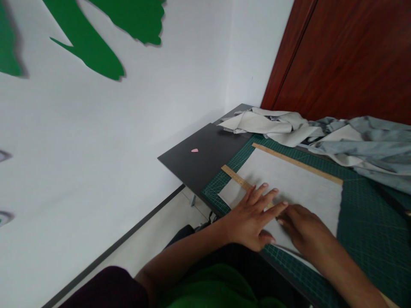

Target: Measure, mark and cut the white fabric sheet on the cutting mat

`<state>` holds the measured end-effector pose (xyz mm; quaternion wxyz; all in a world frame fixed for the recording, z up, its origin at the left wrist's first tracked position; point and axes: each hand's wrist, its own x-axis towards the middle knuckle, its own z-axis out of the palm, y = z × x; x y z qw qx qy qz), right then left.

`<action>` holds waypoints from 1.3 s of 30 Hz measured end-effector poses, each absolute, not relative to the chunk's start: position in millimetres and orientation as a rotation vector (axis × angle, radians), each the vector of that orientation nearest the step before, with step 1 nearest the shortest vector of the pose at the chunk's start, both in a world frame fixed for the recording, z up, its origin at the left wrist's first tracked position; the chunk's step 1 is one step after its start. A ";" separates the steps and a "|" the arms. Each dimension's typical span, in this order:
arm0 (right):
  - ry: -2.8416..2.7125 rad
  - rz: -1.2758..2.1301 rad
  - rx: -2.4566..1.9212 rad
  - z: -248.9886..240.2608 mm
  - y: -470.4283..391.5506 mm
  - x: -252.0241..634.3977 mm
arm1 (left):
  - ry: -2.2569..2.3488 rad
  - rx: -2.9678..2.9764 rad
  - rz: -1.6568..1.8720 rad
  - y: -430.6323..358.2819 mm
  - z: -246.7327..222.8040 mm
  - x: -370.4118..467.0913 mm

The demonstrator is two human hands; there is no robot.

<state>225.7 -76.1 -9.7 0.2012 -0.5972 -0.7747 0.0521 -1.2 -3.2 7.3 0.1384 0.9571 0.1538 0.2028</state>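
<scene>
A pale fabric piece (308, 196) lies flat on the green cutting mat (369, 231). Across it runs a wooden ruler (236, 176), and my left hand (257, 216) presses on this ruler with fingers spread. My right hand (305, 229) is beside the left fingertips, over the fabric at the ruler's near end. Its fingers are curled together, and whatever they hold is hidden. A second wooden ruler (297, 163) lies along the fabric's far edge, touched by neither hand.
Crumpled pale and grey-blue cloth (379, 141) is heaped along the back of the table. A small pink piece (195, 150) lies on the dark tabletop (208, 160) at the left. Dark scissors or a similar tool (390, 199) lie at the right.
</scene>
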 end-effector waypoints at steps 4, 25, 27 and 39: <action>-2.167 0.277 -1.597 -5.3 -77.3 226.7 | 0.455 2.773 0.616 -3.8 6.4 -1.1; -1.899 0.366 -1.813 41.6 -88.9 273.7 | 0.377 2.592 0.593 8.2 6.1 8.3; -1.916 0.338 -1.863 37.2 -87.0 285.6 | 0.366 2.578 0.600 9.9 5.1 9.1; -1.974 0.313 -1.819 30.5 -79.0 295.3 | 0.397 2.616 0.670 13.0 0.3 10.5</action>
